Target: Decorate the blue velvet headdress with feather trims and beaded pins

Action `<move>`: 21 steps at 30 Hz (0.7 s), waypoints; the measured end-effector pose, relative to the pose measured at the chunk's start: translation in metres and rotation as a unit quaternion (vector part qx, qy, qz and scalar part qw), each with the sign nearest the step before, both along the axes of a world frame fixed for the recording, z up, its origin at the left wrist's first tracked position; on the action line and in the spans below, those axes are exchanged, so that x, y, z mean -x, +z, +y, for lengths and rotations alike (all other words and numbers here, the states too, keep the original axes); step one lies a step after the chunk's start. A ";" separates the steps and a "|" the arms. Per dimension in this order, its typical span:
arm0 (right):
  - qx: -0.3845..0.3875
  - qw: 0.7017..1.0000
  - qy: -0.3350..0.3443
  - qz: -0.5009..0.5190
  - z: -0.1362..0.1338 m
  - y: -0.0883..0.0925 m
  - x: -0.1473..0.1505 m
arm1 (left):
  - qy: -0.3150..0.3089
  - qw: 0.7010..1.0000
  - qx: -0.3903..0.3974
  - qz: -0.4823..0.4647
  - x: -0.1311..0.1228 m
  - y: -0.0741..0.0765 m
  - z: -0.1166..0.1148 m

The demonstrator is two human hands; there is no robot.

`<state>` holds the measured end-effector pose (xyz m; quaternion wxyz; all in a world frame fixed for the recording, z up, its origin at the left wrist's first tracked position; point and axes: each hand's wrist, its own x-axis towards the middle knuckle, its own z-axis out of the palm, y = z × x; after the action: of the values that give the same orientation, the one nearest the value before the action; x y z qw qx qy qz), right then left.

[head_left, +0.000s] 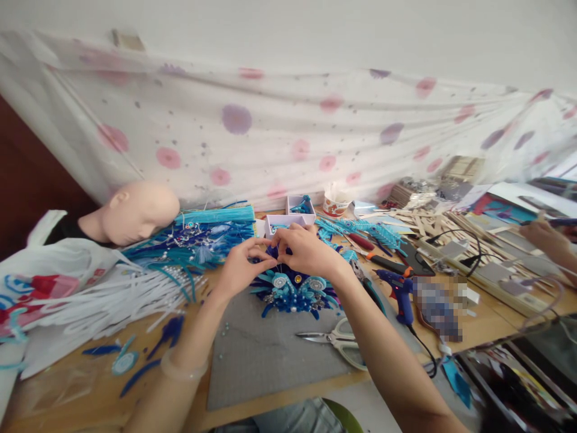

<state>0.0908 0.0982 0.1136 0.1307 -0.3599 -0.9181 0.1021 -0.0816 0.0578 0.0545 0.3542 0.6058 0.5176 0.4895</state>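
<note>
A blue beaded headpiece (295, 294) with turquoise curls, pearls and a yellow centre bead rests on a grey cutting mat (256, 361). Both hands meet over its upper edge. My left hand (250, 264) has thumb and forefinger pinched beside the dark blue top part; what it holds is too small to tell. My right hand (306, 249) is closed with fingertips together at the same spot, their contents hidden. White-handled scissors (340, 341) lie on the mat below the headpiece, near my right forearm.
A mannequin head (137, 213) lies at the left among blue and white stems (112, 300). Small white boxes (300, 205) stand behind the hands. A blue glue gun (401, 294), pliers (369, 288) and wooden sticks are at the right. Another person's hand (545, 240) shows far right.
</note>
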 end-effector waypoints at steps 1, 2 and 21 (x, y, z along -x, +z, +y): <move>0.001 1.000 0.000 0.001 0.000 0.000 0.000 | -0.001 1.000 0.001 0.000 0.000 0.000 0.000; 0.002 1.000 -0.001 0.001 0.000 0.000 0.000 | -0.002 1.000 0.002 0.001 0.000 0.000 0.000; -0.010 0.999 -0.031 0.038 -0.004 0.005 -0.005 | 0.035 0.998 -0.042 0.010 0.004 0.000 0.005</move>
<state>0.0955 0.0939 0.1190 0.1719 -0.3832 -0.9017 0.1026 -0.0855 0.0627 0.0543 0.3059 0.6066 0.5212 0.5165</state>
